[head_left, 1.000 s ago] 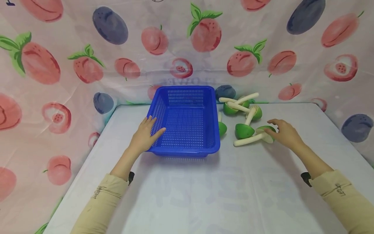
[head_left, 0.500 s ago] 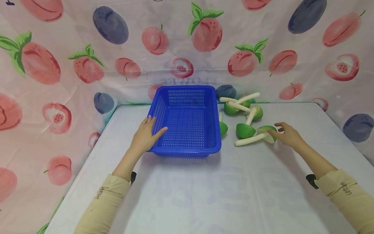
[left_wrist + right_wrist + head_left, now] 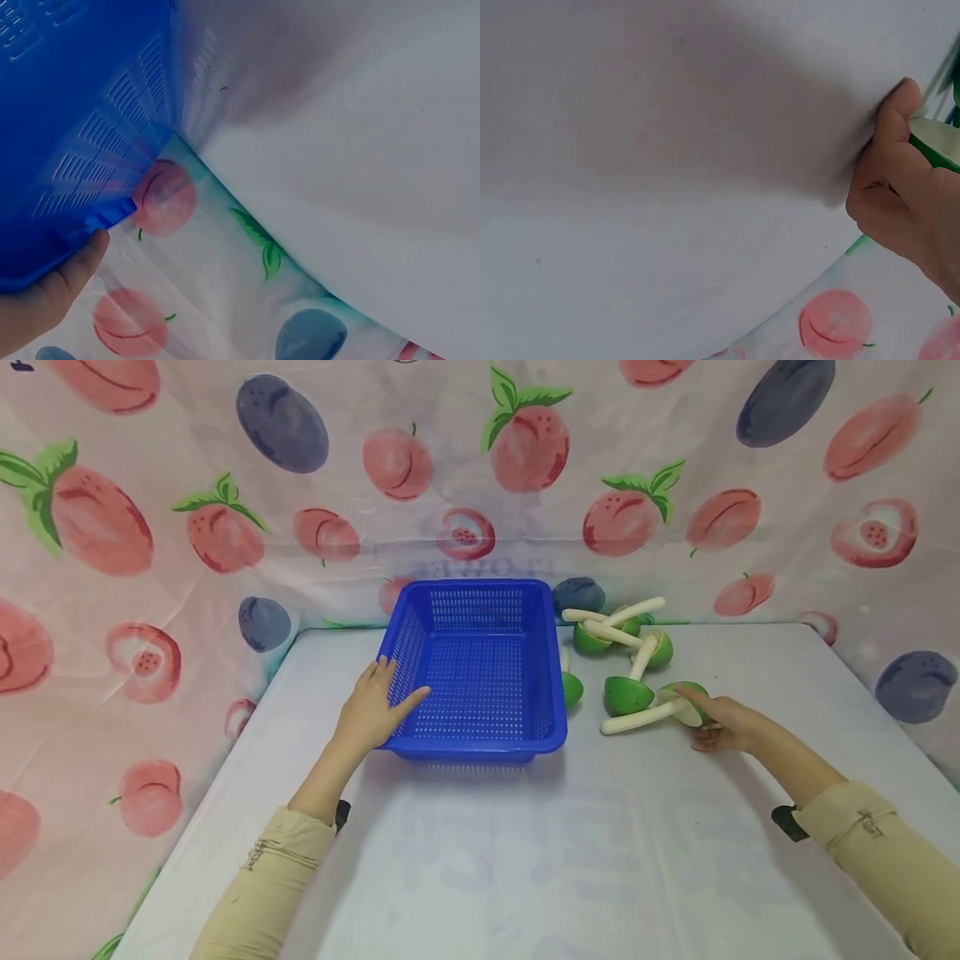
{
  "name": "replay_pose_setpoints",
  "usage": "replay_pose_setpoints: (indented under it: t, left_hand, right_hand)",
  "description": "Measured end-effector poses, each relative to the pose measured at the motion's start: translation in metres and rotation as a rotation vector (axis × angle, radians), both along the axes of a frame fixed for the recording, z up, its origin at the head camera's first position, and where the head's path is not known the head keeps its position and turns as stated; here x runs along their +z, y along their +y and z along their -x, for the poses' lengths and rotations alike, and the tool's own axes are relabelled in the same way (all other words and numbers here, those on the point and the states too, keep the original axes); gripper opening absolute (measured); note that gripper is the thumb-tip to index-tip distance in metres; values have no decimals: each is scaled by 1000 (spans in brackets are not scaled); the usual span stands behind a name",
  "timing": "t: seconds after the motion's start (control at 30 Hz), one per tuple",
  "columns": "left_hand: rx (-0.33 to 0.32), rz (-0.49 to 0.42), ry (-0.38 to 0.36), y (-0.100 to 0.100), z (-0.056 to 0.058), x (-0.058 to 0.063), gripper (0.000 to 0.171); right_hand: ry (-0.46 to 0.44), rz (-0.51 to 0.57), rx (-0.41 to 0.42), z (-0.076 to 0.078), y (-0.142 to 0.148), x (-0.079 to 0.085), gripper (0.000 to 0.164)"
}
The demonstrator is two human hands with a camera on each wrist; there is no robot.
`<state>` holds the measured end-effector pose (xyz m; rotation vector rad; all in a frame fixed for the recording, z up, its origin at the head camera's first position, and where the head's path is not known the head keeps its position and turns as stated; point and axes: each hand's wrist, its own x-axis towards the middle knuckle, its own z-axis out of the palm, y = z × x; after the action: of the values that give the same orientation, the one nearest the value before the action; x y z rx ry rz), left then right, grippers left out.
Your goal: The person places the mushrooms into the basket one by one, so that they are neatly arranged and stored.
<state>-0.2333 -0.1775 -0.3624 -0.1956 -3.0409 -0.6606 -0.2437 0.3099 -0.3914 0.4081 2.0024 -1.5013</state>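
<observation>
In the head view my left hand [image 3: 367,706] rests on the left rim of a blue plastic basket [image 3: 472,747], thumb toward the inside. The left wrist view shows a straight finger [image 3: 84,262] against that rim. My right hand [image 3: 731,722] grips the cap of a toy mushroom [image 3: 641,720] with a green cap and a pale stem. Its thumb lies on top and its fingers curl below. Part of the green cap [image 3: 928,151] shows inside the right hand [image 3: 907,172] in the right wrist view. The mushroom lies on its side on the table.
Several more green-capped mushrooms [image 3: 628,696] lie in a loose cluster right of the basket, stems crossing. One mushroom [image 3: 572,691] is partly hidden by the basket's right side. A fruit-print cloth [image 3: 465,460] hangs behind the white-covered table [image 3: 525,860].
My right hand has come down onto the near mushroom's cap, its fingers going from spread above it to curled around it. The left hand and basket stay almost in place.
</observation>
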Motion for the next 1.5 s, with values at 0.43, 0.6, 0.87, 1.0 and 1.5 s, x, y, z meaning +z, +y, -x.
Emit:
replay_pose_setpoints:
  t: [0.43, 0.6, 0.87, 1.0, 1.5]
  left_hand:
    - [-23, 48, -24, 0, 4, -4, 92]
    - [-8, 26, -30, -1, 5, -1, 94]
    - [-15, 33, -22, -1, 9, 0, 95]
    - [-15, 28, -18, 0, 9, -1, 95]
    - [-9, 41, -7, 0, 4, -5, 88]
  right_hand:
    - [-34, 65, -25, 3, 7, -6, 58]
    - [-32, 85, -32, 3, 8, -6, 55]
    - [-15, 117, -11, 3, 15, -5, 56]
    - [-9, 117, 7, 1, 18, -6, 58]
    - [6, 163, 4, -4, 22, -12, 53]
